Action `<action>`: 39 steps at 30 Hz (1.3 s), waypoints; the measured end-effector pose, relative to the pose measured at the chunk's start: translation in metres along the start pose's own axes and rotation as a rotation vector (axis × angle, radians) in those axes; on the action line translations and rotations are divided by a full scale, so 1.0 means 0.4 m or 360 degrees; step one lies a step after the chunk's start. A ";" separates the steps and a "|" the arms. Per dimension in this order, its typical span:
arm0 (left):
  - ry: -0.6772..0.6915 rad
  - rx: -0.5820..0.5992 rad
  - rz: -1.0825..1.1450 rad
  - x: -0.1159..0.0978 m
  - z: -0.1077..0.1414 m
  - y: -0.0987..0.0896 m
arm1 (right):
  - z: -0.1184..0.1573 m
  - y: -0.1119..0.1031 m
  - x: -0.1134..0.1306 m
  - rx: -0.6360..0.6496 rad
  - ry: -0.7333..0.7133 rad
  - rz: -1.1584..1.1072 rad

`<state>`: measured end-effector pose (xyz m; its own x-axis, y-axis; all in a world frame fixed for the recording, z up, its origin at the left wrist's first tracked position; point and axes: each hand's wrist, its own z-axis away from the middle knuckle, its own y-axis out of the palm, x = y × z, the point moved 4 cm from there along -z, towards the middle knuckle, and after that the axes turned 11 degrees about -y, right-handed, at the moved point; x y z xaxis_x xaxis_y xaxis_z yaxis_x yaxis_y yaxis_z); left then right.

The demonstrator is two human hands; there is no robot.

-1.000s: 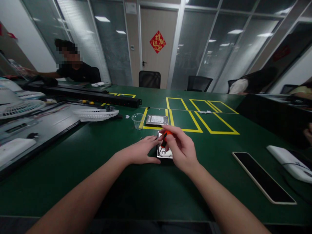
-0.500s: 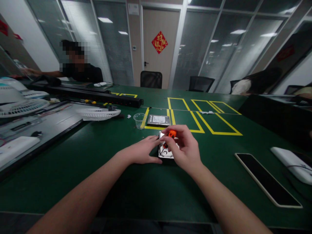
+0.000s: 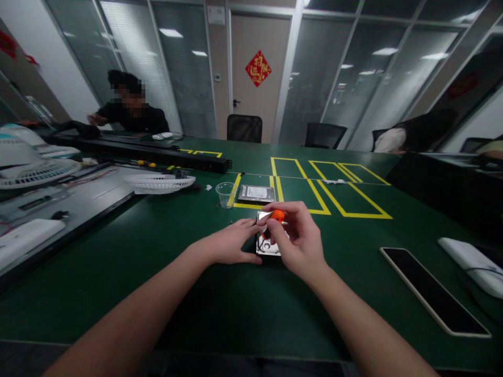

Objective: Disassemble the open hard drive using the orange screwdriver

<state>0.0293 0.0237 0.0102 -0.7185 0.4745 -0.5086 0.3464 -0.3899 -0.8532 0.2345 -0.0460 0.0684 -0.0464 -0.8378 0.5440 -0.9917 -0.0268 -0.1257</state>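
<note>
A silver hard drive (image 3: 270, 248) lies on the green table right in front of me, partly covered by my hands. My right hand (image 3: 299, 235) is closed around an orange and black screwdriver (image 3: 278, 215), whose shaft slants down to the lower left edge of the drive. Against the drive's left side rests my left hand (image 3: 234, 242), fingers stretched and thumb apart at the near corner. Just beyond is a second hard drive (image 3: 257, 193) with a white label, inside a yellow taped outline. To its left stands a clear plastic cup (image 3: 226, 195).
At left are a large metal panel (image 3: 90, 201), white fan parts (image 3: 159, 181) and a long black bar (image 3: 181, 158). A phone (image 3: 434, 290) and a white device (image 3: 471, 264) lie at right. A person (image 3: 135, 115) sits across the table at far left.
The screwdriver's handle has turned slightly in my right hand; my left hand stays put. The person across the table has drawn an outstretched arm back in.
</note>
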 end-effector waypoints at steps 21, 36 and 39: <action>0.0004 -0.0001 -0.0006 -0.004 0.004 -0.005 | -0.002 -0.001 -0.007 -0.0003 0.0031 -0.0010; 0.0053 0.0002 -0.0008 -0.004 0.002 -0.003 | 0.006 0.002 -0.012 -0.0032 0.0062 -0.0009; 0.0021 -0.0005 0.0009 0.001 0.001 -0.002 | 0.008 0.003 -0.015 -0.0028 0.0071 -0.0018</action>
<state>0.0284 0.0240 0.0106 -0.7083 0.4827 -0.5151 0.3526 -0.3902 -0.8505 0.2339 -0.0426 0.0623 -0.0400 -0.8123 0.5819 -0.9941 -0.0262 -0.1049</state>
